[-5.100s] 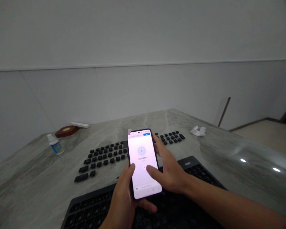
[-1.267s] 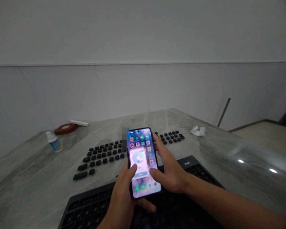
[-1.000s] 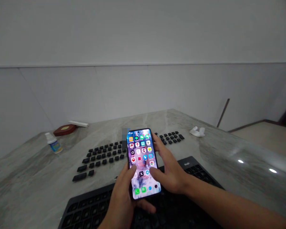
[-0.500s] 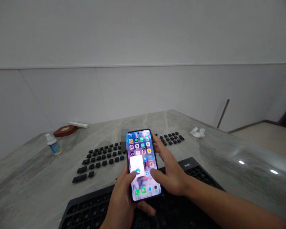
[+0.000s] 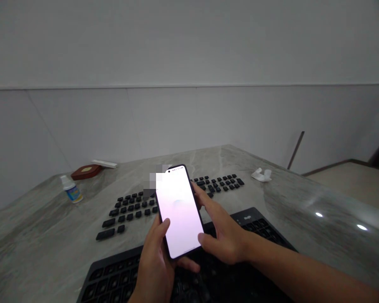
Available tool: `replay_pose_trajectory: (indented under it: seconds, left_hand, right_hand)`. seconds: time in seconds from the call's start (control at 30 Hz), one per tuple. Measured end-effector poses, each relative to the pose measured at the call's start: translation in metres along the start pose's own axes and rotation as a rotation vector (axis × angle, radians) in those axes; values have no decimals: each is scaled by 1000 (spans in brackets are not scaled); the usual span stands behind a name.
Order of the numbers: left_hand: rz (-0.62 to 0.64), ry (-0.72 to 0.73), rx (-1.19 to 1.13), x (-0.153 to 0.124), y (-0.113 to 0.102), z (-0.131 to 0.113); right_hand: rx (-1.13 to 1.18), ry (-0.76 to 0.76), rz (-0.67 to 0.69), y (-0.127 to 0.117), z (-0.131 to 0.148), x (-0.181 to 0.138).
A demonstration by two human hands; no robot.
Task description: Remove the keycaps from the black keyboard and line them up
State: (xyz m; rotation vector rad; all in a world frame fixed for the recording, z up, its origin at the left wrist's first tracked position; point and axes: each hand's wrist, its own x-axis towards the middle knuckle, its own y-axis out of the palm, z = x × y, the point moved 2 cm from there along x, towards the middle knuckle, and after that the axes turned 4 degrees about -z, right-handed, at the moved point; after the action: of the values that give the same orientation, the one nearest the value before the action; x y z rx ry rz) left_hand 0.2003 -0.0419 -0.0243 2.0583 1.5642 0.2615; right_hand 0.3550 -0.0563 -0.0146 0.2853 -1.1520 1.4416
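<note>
- Smartphone (image 5: 180, 214), its screen lit and almost blank, is held above the worktop (image 5: 44, 240), over the far side of a black keyboard (image 5: 113, 259).
- It is grasped by both hands: its left side is cradled by the left hand (image 5: 156, 261), its lower right corner by the right hand (image 5: 225, 233).
- The screen is tilted toward its holder, presumably so it can be read with both thumbs in reach.
- Loose keycaps (image 5: 130, 216) are laid beyond in rows, seemingly to keep their order.
- Near the worktop's far left corner, a bottle (image 5: 73, 192), a brown case (image 5: 86, 171) and a white strip (image 5: 104, 163) are set; by the right edge, crumpled tissue (image 5: 261, 175) is seen.
- The near edge is not shown; movement seems least hindered toward the right edge.
</note>
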Motion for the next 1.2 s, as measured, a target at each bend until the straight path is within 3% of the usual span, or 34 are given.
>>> replay_pose_trajectory:
  seconds: [0.43, 1.2]
  left_hand:
    - [14, -14, 1, -3, 0, 1]
    - [3, -24, 8, -4, -1, 1]
  right_hand:
    - [17, -40, 95, -2, 4, 2]
    - [52, -41, 53, -3, 8, 6]
